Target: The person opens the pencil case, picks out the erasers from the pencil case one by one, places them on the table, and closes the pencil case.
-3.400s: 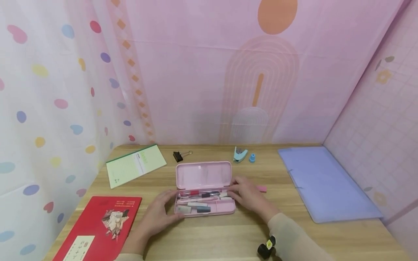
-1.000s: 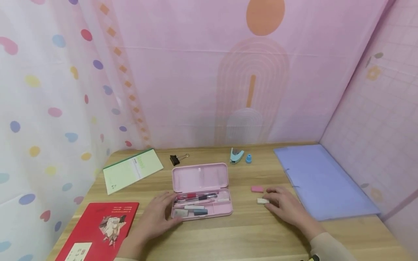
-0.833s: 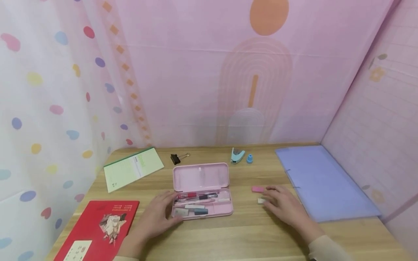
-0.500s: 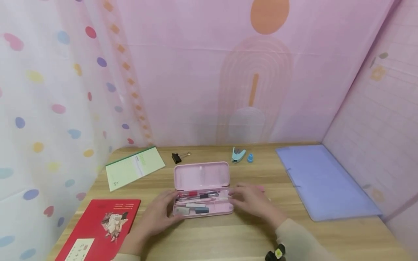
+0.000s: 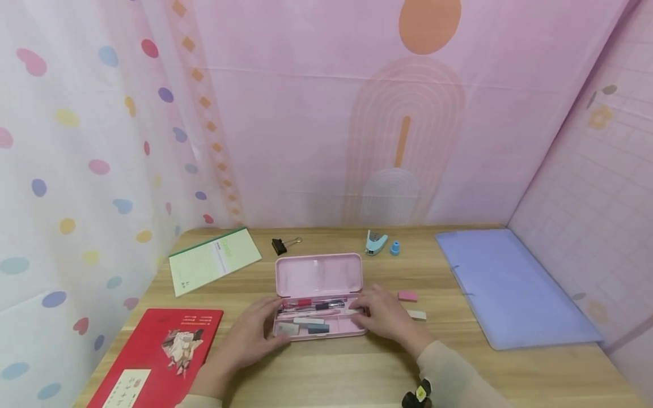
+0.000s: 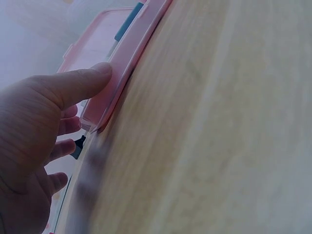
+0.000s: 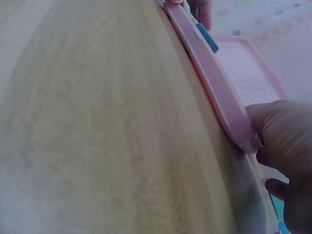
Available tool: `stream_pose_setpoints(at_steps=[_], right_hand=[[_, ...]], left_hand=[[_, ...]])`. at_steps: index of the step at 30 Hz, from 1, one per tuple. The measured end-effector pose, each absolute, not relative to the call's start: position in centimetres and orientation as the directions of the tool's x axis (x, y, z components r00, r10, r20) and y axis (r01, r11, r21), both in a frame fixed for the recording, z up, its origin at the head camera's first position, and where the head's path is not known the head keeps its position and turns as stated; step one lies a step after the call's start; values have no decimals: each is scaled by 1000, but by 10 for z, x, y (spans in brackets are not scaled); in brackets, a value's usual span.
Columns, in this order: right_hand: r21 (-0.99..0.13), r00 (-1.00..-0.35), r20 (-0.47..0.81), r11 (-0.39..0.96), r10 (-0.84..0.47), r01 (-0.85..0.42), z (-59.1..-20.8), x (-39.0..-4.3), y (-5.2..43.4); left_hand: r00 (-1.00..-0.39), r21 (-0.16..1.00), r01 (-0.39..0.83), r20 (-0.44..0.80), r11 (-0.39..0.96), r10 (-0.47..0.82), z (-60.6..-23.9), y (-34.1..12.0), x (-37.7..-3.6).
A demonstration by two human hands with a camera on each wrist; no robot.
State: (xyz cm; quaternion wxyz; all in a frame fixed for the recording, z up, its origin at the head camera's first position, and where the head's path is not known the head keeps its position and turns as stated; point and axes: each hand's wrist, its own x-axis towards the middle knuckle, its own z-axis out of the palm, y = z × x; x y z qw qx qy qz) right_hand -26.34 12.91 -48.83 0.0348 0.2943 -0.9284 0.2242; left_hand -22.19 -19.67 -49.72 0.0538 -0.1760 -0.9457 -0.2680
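An open pink pencil case [image 5: 320, 309] is lying near the middle of the desk [image 5: 357, 374], a little toward the front edge, its lid standing up behind the tray. The left hand [image 5: 250, 340] is resting against the case's left end, and the left wrist view is showing what the head view leaves unclear: the thumb [image 6: 80, 83] is pressing flat on the case's outer wall [image 6: 124, 73] while the other fingers are loosely curled beside it, closing on nothing. The right hand [image 5: 382, 314] is lying over the case's right end. The right wrist view is showing its thumb [image 7: 275, 124] against the case's corner [image 7: 234, 122], the fingers relaxed; whether they are touching anything inside the tray, I cannot tell.

Only the head view is showing the contents: pens and small blocks in the tray. It is also showing a pink eraser [image 5: 407, 296] and a white eraser [image 5: 416, 315] lying just right of the right hand, apart from the case. A purple folder [image 5: 510, 283] is lying along the right edge, a red book [image 5: 158, 354] at the front left corner, and a green notepad [image 5: 214, 259] toward the back left.
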Motion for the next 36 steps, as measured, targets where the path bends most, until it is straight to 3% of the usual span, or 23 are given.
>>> stream_pose_setpoints(at_steps=[8, 12, 22, 27, 36], right_hand=[[-628, -893, 85, 672, -441, -392, -490, -266, 132], [-695, -896, 85, 618, -437, -367, -490, -267, 134], [-496, -836, 105, 700, -539, -514, -482, -263, 134], [-513, -854, 108, 707, -509, -486, -481, -262, 136], [-498, -853, 330, 692, -405, -522, -481, -244, 159]], left_hand=[[-939, 486, 344, 177, 803, 295, -497, -197, -222], [-940, 491, 341, 177, 801, 291, -497, -197, -222], [-941, 483, 340, 173, 807, 292, -496, -197, -221], [-939, 479, 344, 183, 808, 291, -497, -198, -220], [-936, 485, 351, 192, 801, 294, -498, -198, -220]])
